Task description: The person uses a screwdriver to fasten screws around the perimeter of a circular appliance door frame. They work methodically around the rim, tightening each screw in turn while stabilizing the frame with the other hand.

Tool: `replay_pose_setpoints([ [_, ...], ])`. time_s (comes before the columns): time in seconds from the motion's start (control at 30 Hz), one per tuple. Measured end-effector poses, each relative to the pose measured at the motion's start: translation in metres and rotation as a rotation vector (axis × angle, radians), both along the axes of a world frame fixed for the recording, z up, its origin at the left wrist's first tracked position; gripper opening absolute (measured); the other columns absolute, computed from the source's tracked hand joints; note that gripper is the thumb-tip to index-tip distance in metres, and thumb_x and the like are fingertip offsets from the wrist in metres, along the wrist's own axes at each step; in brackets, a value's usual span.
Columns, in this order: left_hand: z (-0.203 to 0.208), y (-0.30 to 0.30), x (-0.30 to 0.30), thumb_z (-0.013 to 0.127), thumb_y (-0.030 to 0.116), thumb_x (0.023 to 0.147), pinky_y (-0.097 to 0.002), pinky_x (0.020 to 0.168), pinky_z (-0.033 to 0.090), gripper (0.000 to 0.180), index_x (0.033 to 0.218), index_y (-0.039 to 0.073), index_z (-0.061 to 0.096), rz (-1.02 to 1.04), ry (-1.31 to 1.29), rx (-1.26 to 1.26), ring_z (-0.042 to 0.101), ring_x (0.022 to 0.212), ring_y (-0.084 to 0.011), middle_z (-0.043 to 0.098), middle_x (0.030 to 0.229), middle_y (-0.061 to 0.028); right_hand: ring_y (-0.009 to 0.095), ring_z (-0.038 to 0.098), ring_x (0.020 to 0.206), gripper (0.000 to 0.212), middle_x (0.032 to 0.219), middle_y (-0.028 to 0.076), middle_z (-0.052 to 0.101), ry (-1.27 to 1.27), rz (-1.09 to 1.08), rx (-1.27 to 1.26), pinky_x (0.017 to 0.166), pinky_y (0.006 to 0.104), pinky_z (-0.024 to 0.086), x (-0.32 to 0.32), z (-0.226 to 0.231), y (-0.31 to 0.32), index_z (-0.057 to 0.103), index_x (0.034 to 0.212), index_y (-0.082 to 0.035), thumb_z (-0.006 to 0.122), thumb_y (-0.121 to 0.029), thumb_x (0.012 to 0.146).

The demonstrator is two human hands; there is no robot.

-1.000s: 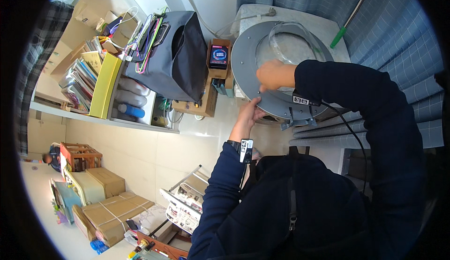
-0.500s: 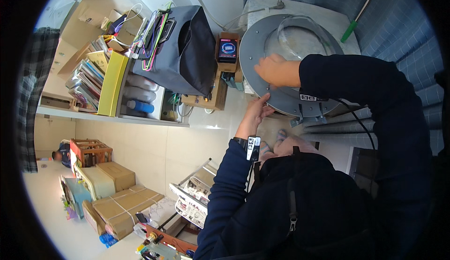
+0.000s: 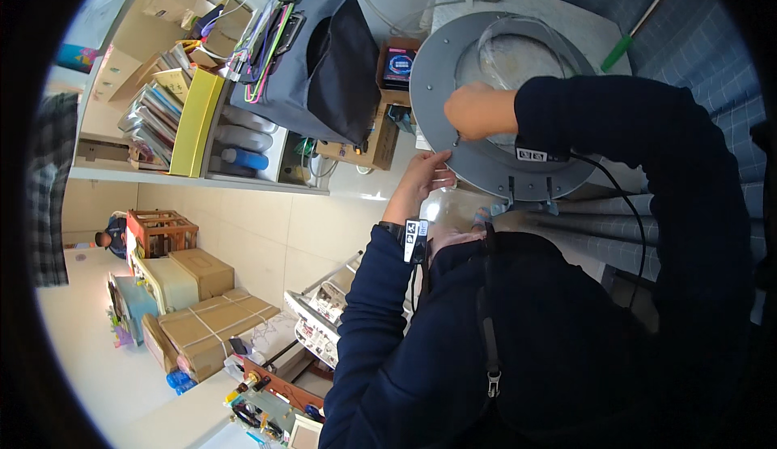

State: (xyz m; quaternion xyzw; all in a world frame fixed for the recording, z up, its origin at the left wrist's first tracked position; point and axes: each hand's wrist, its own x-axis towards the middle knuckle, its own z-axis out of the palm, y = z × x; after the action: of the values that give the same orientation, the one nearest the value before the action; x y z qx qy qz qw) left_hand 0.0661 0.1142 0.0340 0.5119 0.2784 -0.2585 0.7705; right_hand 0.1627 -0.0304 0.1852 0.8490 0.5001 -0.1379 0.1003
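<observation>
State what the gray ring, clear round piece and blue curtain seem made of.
Gray ring: matte, perhaps painted metal or plastic, being evenly coloured with small studs. Clear round piece: glossy glass or plastic, see-through with highlights. Blue curtain: probably matte fabric, hanging in soft folds.

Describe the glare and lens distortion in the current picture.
Head view: bright glare on the glossy floor near the left hand; head view: black fisheye rim, with the blue curtain's grid lines bending near it; head view: bolt heads on the grey ring stay distinguishable.
</observation>
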Motion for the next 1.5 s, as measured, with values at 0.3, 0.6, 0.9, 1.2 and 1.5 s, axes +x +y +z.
replay_pose_setpoints([
  [0.3,0.001,0.021,0.018,0.066,0.045,0.084,-0.034,0.05,0.057,0.052,0.088,-0.007,0.065,-0.202,-0.185,0.159,0.067,0.057,-0.0243,0.067,0.07,-0.0184,0.023,0.055,0.082,0.009,0.074,0.007,0.056,-0.513,0.77,0.753,0.073,0.0365,0.043,-0.009,-0.005,-0.014,0.065,0.073,-0.01,0.058,-0.016,0.074],
  [0.6,0.012,0.028,0.028,0.059,0.035,0.09,-0.0415,0.047,0.055,0.053,0.085,-0.018,0.06,-0.335,-0.157,0.029,0.066,0.055,-0.0342,0.065,0.069,-0.0264,0.036,0.063,0.089,0.022,0.087,0.017,0.066,0.254,-0.299,-0.27,0.073,0.046,0.051,-0.005,0.017,0.019,0.066,0.092,-0.004,0.061,-0.023,0.082],
  [0.9,0.025,0.045,0.024,0.056,0.045,0.092,-0.0336,0.059,0.057,0.056,0.087,-0.01,0.067,-0.457,-0.168,-0.051,0.069,0.067,-0.0262,0.068,0.078,-0.0227,0.026,0.059,0.074,0.009,0.076,0.011,0.06,-0.131,0.442,-0.03,0.071,0.0398,0.043,-0.014,0.013,0.005,0.059,0.08,-0.009,0.053,-0.015,0.081],
  [1.2,0.014,0.035,0.046,0.056,0.053,0.09,-0.0331,0.06,0.057,0.061,0.088,-0.007,0.066,-0.605,-0.038,0.065,0.07,0.069,-0.0256,0.07,0.083,-0.0193,0.035,0.066,0.076,0.018,0.073,0.016,0.066,0.105,-0.377,-0.041,0.066,0.0427,0.053,-0.016,-0.002,0.013,0.069,0.075,-0.003,0.064,-0.02,0.078],
  [1.5,0.014,0.035,0.042,0.055,0.051,0.09,-0.0336,0.063,0.057,0.059,0.088,-0.007,0.066,-0.553,-0.048,0.068,0.07,0.072,-0.0258,0.069,0.082,-0.0185,0.033,0.067,0.08,0.02,0.073,0.012,0.066,-0.041,0.228,-0.236,0.072,0.0403,0.052,-0.015,-0.002,0.016,0.068,0.077,-0.004,0.066,-0.023,0.077],
])
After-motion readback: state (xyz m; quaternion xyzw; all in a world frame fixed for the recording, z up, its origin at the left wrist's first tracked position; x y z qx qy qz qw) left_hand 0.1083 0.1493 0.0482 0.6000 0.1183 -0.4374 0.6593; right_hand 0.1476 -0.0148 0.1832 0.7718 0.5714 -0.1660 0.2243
